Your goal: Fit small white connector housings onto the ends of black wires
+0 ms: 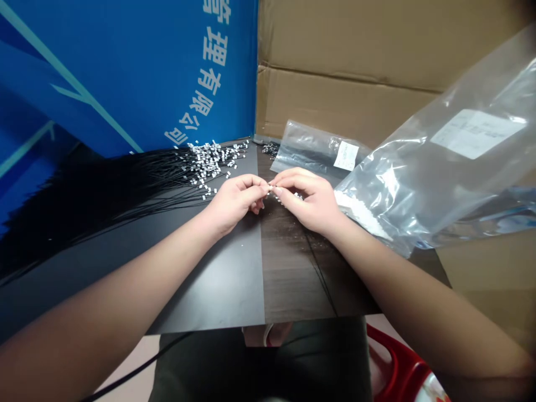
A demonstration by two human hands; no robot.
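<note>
My left hand (237,200) and my right hand (307,198) meet fingertip to fingertip over the dark table (234,279). Both are pinched on a small white connector (271,190) held between them. A thin black wire (320,268) runs from under my right hand toward the table's near edge. To the left lies a large bundle of black wires (96,190), their ends tipped with small white connectors (209,159).
A big clear plastic bag (452,162) with white pieces inside lies at the right. A smaller clear bag with a white label (318,148) lies behind my hands. Cardboard boxes (355,72) and a blue board (125,72) stand at the back. A red stool (402,368) shows below.
</note>
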